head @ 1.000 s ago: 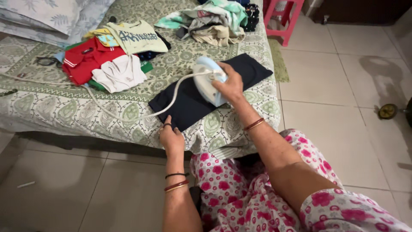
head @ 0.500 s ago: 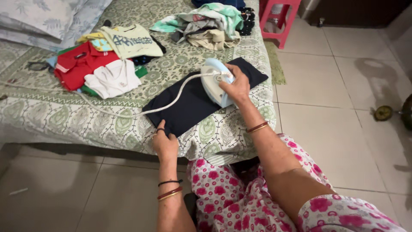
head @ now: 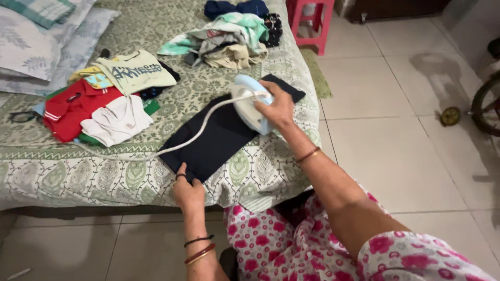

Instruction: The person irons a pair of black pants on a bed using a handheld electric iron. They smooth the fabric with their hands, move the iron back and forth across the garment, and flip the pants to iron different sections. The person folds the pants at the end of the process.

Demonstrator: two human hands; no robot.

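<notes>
A dark navy folded garment point(head: 219, 138) lies flat on the green patterned bedsheet point(head: 130, 171) near the bed's edge. My right hand point(head: 276, 106) grips the handle of a pale blue and white iron point(head: 249, 104) resting on the garment's far half. A white cord point(head: 177, 143) runs from the iron leftward across the bed. My left hand point(head: 188, 191) pinches the near corner of the garment at the bed's edge.
A stack of folded clothes in red, white, green and yellow point(head: 104, 99) lies left of the garment. A heap of loose clothes point(head: 229, 36) sits at the far end. Pillows point(head: 36, 36) at top left, a pink stool point(head: 312, 18) and a wheel point(head: 487, 104) on the tiled floor.
The iron has stayed on the far half of the garment in my right hand. My left hand keeps hold of the near corner. The view has shifted right and down.
</notes>
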